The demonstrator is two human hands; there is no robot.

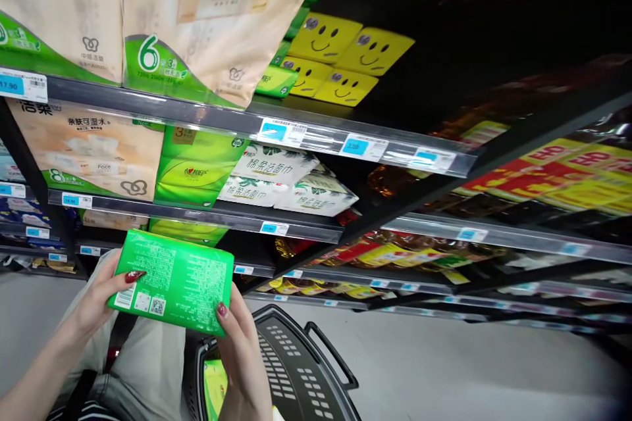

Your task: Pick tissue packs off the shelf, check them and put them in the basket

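Between both hands is a green tissue pack (180, 270), printed side up, with a barcode and a QR code near its lower left edge. My left hand (101, 293) grips the pack's left end, thumb on top. On the right end, my right hand (241, 325) is closed with its thumb pressed on the printed face. The fingers beneath the pack are hidden. Below my right forearm, a black shopping basket (296, 362) shows a yellow-green pack (214, 385) inside it.
Ahead are shelves with large Face tissue packs (197, 20), yellow smiley packs (326, 39), green tissue packs (197, 168) and white face-towel packs (271, 164). Price tags line the shelf edge (316, 128). Bottles with red and yellow labels (557, 171) fill shelves at right. Grey floor (444, 362) lies below.
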